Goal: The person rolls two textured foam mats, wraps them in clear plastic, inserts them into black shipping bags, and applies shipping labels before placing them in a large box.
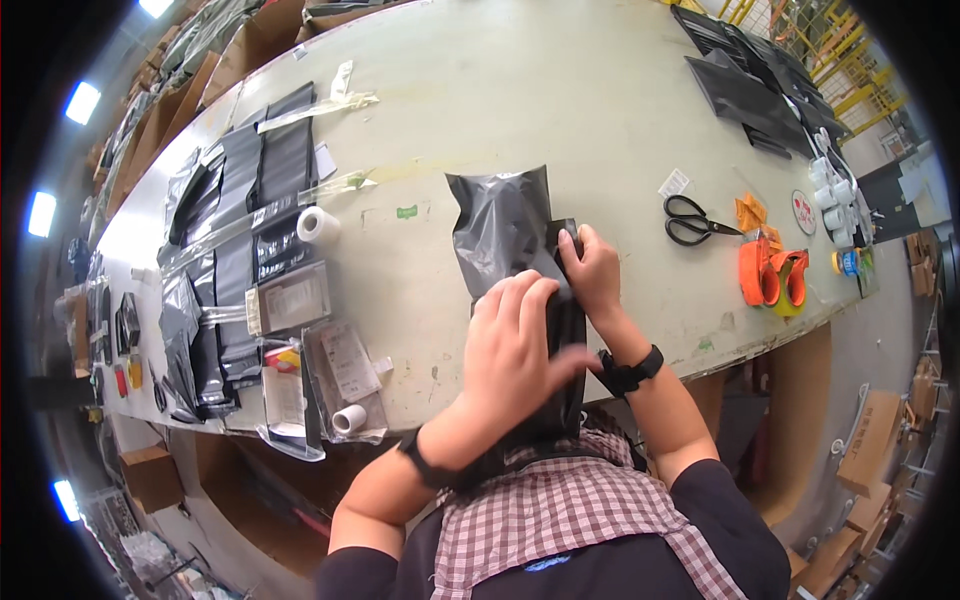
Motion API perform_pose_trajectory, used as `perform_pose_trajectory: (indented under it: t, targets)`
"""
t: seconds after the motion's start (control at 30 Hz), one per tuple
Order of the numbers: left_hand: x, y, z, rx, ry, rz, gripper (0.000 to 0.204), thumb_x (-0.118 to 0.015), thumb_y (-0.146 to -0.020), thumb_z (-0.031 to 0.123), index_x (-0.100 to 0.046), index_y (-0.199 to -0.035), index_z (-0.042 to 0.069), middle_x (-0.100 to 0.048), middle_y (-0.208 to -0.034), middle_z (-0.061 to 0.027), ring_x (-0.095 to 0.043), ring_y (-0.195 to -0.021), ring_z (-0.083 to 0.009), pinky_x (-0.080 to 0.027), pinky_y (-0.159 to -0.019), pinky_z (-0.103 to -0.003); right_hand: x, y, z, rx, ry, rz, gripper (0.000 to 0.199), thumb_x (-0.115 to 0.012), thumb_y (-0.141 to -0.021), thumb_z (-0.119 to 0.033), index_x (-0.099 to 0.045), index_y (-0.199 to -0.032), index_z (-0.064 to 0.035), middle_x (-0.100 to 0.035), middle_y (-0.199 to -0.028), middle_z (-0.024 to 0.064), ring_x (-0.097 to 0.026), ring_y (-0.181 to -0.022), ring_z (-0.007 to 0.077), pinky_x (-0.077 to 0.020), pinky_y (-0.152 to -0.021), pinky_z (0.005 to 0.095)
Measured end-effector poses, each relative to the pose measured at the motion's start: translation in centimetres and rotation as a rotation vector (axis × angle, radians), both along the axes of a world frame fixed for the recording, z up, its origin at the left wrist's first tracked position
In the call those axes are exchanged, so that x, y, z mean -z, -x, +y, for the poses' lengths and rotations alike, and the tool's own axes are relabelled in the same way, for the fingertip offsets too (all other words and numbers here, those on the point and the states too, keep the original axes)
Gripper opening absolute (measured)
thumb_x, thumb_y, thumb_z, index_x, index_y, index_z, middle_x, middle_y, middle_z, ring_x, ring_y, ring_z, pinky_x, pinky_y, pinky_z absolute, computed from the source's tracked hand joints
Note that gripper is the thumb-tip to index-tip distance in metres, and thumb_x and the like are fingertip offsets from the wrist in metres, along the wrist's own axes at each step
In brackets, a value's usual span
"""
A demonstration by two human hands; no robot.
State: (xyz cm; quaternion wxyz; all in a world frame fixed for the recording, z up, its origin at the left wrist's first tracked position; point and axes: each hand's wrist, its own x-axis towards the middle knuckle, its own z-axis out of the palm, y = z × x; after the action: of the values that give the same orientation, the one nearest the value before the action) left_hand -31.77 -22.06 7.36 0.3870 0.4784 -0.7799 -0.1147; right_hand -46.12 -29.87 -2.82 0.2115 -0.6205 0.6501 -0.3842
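Observation:
A glossy black plastic mailing bag (pixel 500 215) lies at the table's near edge, its far end pointing away from me. My right hand (pixel 592 272) pinches the bag's right side, with the thumb on top of a folded dark strip. Across the middle of the bag rests my left hand (pixel 512 345), palm down, its fingers together and the thumb spread out to the right. Both hands cover part of the bag, and its near end runs down against my checked apron (pixel 540 510). Whatever is inside the bag is hidden.
Stacked black bags (pixel 235 190) lie at left, beside a white roll (pixel 318 226) and clear holders (pixel 345 370) with labels. At right are black scissors (pixel 690 222), orange tape rolls (pixel 760 275) and a row of white rolls (pixel 832 195). More black bags (pixel 750 90) lie far right.

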Motion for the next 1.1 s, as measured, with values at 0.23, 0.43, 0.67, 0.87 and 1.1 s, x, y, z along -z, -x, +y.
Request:
perform_pose_trajectory:
  t: [0.23, 0.43, 0.67, 0.87, 1.1]
  targets:
    - [7.9, -6.4, -7.3, -0.321, -0.314, 0.857, 0.005, -0.064, -0.083, 0.002, -0.059, -0.085, 0.001, -0.061, -0.074, -0.0019, -0.054, -0.068, -0.0054, -0.043, -0.061, -0.021, 1.5, 0.1, 0.0, 0.051, 0.043, 0.014, 0.041, -0.051, -0.093, -0.035, -0.041, -0.068, -0.0034, -0.046, -0.053, 0.0143, -0.046, -0.048, 0.0329, -0.0357, -0.047, 0.0414]
    - [19.0, -4.5, -9.2, -0.355, -0.232, 0.507, 0.009, -0.058, -0.081, 0.0, -0.061, -0.089, 0.004, -0.063, -0.083, -0.0134, -0.062, -0.079, -0.0299, -0.047, -0.072, -0.036, 6.8, -1.1, -0.9, 0.035, -0.078, 0.225, 0.037, -0.048, -0.093, -0.035, -0.049, -0.071, -0.0052, -0.057, -0.062, 0.0159, -0.057, -0.06, 0.0368, -0.0432, -0.052, 0.0454]
    - [15.2, -5.0, -5.7, -0.125, -0.186, -0.02, 0.068, -0.054, -0.087, 0.016, -0.018, -0.142, -0.001, -0.01, -0.147, -0.0272, -0.019, -0.135, -0.0418, -0.022, -0.109, -0.044, 6.1, 0.1, -1.2, 0.021, 0.213, 0.392, 0.032, -0.047, -0.093, -0.024, -0.05, -0.114, -0.0004, -0.062, -0.102, 0.0206, -0.059, -0.098, 0.0374, -0.0463, -0.086, 0.0438]
    - [12.2, -6.9, 3.3, -0.11, -0.956, 0.002, 0.046, -0.063, -0.082, 0.035, -0.06, -0.114, 0.003, -0.058, -0.113, -0.0247, -0.057, -0.104, -0.0366, -0.044, -0.092, -0.04, 9.2, 3.2, 3.9, -0.33, -0.153, -0.03, 0.031, -0.051, -0.09, -0.011, -0.052, -0.119, 0.0015, -0.057, -0.113, 0.0179, -0.055, -0.105, 0.0342, -0.0446, -0.091, 0.0371]
    - [16.4, -20.4, 3.8, -1.032, -0.449, -0.374, 0.049, -0.075, -0.071, 0.034, -0.054, -0.101, 0.001, -0.053, -0.1, -0.0179, -0.057, -0.089, -0.0348, -0.049, -0.073, -0.041, 2.4, 3.9, 10.1, -0.412, -0.21, -0.206, 0.022, -0.052, -0.087, -0.005, -0.06, -0.107, 0.0007, -0.057, -0.114, 0.0128, -0.058, -0.1, 0.0216, -0.0482, -0.083, 0.0308]
